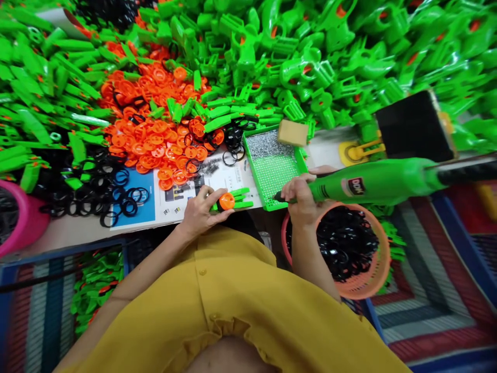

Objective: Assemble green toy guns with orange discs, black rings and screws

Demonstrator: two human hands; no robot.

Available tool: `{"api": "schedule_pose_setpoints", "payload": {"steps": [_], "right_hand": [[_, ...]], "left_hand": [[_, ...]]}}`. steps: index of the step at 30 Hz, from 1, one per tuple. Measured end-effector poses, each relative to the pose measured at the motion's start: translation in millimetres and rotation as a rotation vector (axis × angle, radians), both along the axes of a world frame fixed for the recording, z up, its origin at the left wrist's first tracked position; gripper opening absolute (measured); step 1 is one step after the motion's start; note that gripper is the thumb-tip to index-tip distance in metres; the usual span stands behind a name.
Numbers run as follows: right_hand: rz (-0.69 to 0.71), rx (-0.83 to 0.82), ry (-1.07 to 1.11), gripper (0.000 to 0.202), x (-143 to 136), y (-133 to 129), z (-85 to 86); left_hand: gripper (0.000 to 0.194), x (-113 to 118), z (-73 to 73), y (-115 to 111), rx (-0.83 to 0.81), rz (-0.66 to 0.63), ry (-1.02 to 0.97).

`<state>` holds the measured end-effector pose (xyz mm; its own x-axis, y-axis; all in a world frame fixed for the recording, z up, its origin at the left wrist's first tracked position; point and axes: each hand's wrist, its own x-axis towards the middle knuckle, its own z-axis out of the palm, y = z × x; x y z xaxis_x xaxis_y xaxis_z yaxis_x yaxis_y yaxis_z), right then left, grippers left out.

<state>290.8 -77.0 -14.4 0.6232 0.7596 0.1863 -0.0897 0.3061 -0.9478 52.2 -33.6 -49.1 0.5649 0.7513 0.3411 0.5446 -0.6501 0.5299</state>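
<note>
In the head view my left hand (200, 211) is closed on a green plastic part with prongs (243, 204). A round orange disc (227, 201) sits on that part. My right hand (301, 197) wraps round the front of a green electric screwdriver (365, 181), which lies nearly level and points left. Its dark tip (278, 197) is over the near end of a green perforated tray (267, 181). Small silver screws (267, 143) fill the far end of the tray, where a tan block (292, 133) rests.
Orange discs (163, 140) and black rings (128, 199) are heaped at the left. Green housings (310, 57) pile up along the back. An orange basket (382, 254) of black parts stands below my right arm, a pink bucket (34, 220) far left. A black panel (415, 127) leans at right.
</note>
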Motion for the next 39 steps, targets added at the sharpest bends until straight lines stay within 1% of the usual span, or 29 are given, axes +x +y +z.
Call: {"api": "schedule_pose_setpoints", "payload": {"steps": [2, 7, 15, 17, 18, 20, 22, 24, 26, 28, 32, 35, 39], "right_hand": [[-0.049, 0.047, -0.032, 0.043, -1.0, 0.4, -1.7], [-0.062, 0.056, -0.067, 0.041, -0.1, 2.6, -8.0], [-0.076, 0.058, -0.089, 0.039, -3.7, 1.2, -4.2], [-0.064, 0.055, -0.082, 0.038, -3.1, 1.0, 3.9], [-0.046, 0.074, -0.081, 0.037, -3.1, 1.3, 11.2], [0.021, 0.161, -0.082, 0.041, -5.2, 2.8, 31.5], [0.126, 0.279, -0.075, 0.048, -11.2, 6.2, 55.5], [0.246, 0.362, -0.053, 0.050, -21.8, 11.3, 76.3], [0.343, 0.384, -0.010, 0.049, -36.1, 17.5, 88.8], [0.408, 0.392, 0.041, 0.048, -51.3, 23.8, 92.6], [0.476, 0.383, 0.089, 0.053, -73.2, 33.0, 87.9], [0.499, 0.355, 0.092, 0.054, -78.4, 35.0, 85.5], [0.537, 0.398, 0.087, 0.050, -78.3, 34.4, 87.0]], "left_hand": [[0.052, 0.2, -0.1, 0.1, 0.000, -0.007, 0.002], [0.051, 0.3, 0.5, 0.2, 0.005, -0.010, -0.010], [0.052, 0.4, -0.2, 0.1, -0.010, -0.002, 0.007], [0.051, 0.5, -0.4, 0.5, 0.002, -0.007, -0.005], [0.051, 0.5, -0.4, 0.7, 0.005, -0.011, -0.014], [0.051, 0.1, -0.7, 1.2, -0.004, -0.022, -0.028], [0.053, -0.8, -1.5, 2.1, -0.031, -0.026, -0.037], [0.054, -2.4, -2.8, 3.0, -0.060, -0.018, -0.055], [0.054, -4.5, -4.6, 3.7, -0.071, -0.003, -0.090], [0.054, -7.0, -6.6, 4.2, -0.070, 0.009, -0.137], [0.055, -11.5, -9.7, 4.9, -0.074, 0.012, -0.211], [0.055, -13.0, -10.5, 5.8, -0.053, 0.010, -0.248], [0.052, -13.2, -10.8, 7.1, -0.013, 0.002, -0.305]]}}
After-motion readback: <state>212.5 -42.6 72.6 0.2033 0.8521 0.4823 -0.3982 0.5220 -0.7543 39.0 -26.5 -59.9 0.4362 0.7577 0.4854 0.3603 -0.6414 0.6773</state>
